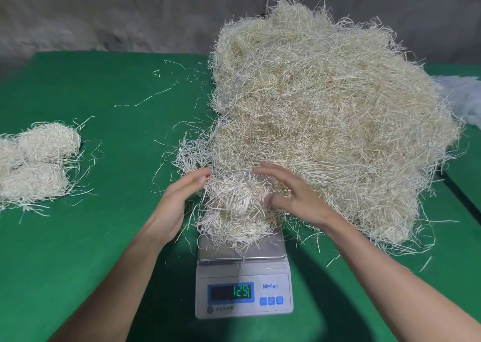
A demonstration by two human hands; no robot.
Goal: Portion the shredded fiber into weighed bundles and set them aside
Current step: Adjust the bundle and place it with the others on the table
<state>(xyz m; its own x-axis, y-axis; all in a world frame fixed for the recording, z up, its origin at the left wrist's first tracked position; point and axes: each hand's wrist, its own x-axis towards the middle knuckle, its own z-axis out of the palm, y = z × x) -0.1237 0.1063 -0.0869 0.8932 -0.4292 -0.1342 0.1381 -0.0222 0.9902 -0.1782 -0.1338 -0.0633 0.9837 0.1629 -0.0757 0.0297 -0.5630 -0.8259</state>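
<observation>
A big heap of pale shredded fiber (325, 112) fills the right half of the green table. In front of it stands a grey digital scale (243, 284) whose display reads 1291. A clump of fiber (234, 211) sits on its steel pan and still joins the heap behind. My left hand (177, 201) touches the clump's left side with straight fingers. My right hand (291, 190) lies flat against its right side, fingers spread. Neither hand grips any fiber. Two rounded fiber bundles (39, 164) lie at the far left.
The green table cover (117, 237) carries loose strands (145, 99) near the back. A white translucent bag (466, 94) shows at the right edge. A grey wall rises behind the table.
</observation>
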